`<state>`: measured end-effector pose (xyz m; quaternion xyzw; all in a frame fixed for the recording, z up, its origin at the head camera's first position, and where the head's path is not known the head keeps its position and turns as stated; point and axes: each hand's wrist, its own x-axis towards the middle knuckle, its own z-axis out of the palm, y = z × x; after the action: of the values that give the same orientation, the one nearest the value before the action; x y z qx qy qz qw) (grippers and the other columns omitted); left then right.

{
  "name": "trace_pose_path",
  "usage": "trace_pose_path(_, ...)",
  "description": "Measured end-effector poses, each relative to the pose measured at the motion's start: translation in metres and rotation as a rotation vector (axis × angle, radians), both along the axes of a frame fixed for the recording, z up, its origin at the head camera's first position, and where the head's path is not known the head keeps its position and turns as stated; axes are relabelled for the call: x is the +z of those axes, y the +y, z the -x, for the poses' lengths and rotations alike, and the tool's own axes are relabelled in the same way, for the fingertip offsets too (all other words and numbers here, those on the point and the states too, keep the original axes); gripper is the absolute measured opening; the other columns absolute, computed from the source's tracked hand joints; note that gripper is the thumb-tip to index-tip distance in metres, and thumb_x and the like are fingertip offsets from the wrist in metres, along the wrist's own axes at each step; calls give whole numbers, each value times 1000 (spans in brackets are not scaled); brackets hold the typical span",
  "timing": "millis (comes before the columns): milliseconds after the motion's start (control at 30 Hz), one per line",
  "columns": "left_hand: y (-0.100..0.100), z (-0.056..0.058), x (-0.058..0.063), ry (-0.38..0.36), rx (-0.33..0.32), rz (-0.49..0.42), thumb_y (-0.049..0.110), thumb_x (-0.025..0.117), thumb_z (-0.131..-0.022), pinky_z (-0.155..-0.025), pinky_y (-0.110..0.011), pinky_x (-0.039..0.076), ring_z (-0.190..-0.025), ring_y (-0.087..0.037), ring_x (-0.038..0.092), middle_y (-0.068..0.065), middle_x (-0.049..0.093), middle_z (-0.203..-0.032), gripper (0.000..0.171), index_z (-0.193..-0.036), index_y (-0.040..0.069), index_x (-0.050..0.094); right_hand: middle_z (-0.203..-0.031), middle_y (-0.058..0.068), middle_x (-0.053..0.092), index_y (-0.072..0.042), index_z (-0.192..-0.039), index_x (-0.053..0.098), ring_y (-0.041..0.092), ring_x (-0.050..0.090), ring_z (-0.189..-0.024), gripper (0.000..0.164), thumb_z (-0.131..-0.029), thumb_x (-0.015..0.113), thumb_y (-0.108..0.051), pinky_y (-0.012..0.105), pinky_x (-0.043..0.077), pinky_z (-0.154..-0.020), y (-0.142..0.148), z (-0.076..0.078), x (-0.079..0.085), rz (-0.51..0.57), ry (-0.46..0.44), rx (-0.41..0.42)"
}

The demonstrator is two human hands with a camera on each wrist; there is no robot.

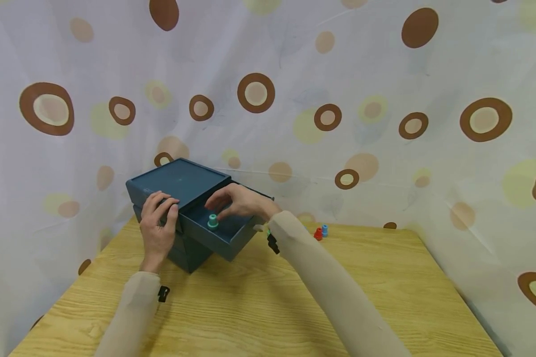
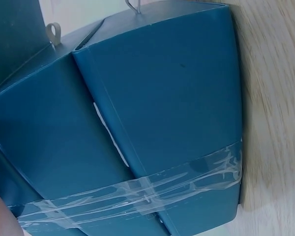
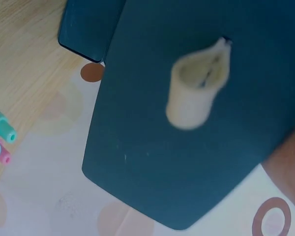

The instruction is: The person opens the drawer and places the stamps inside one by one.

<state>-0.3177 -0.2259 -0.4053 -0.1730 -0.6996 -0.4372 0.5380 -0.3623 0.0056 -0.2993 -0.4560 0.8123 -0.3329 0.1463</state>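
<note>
While its wide rim sits lowest and its narrow end points up, the small teal peg [image 1: 212,223] stands upright in the pulled-out drawer [image 1: 238,241], its long axis close to vertical. It is near the drawer's near side wall. Glossy and rounded, it tapers in steps from the flared rim to a slim neck, with a small hole at the tip. The right hand [image 1: 238,201] arches over the drawer, its fingers loosely bent and spread from the thumb; it grips nothing, though the thumb is so close to the peg that I cannot tell whether they touch. The left hand [image 1: 158,229] rests loosely on the top edge of the dark blue cabinet [image 1: 178,181], fingers slightly bent and apart. The drawer points out to the lower right in the head view, a cream pull loop [image 3: 191,93] on its front. Clear tape [image 2: 187,179] crosses the cabinet's side. On the worktop [image 1: 362,287] are 1 red peg [image 1: 318,234] and 1 blue peg [image 1: 324,230] (close together).
</note>
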Motion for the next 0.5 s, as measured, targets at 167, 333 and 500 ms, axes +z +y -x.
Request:
trace_pose_path(167, 5, -3, 8, 25, 7, -17, 2, 63, -88, -112, -51, 31, -121, -40, 51, -24, 64, -109, 14, -95, 0, 75, -125, 13, 66, -3, -126, 63, 24, 64, -115, 39, -88, 69, -3, 23, 54, -89, 6, -3, 7, 52, 16, 1)
trace_pose_path(333, 18, -20, 22, 44, -16, -23, -2, 60, -88, -110, -55, 31, -117, -48, 49, -31, 61, -105, 14, -92, -8, 72, -124, 14, 66, -2, -126, 64, 22, 65, -114, 37, -89, 69, -5, 23, 54, -90, 11, -7, 9, 62, 12, 0)
trace_pose_path(500, 18, -18, 16, 40, -1, -26, 1, 60, -89, -110, -50, 32, -117, -45, 49, -29, 62, -106, 14, -92, -7, 72, -122, 11, 68, -2, -125, 65, 13, 66, -108, 35, -90, 68, -7, 22, 53, -90, 17, -10, 3, 64, 32, -5)
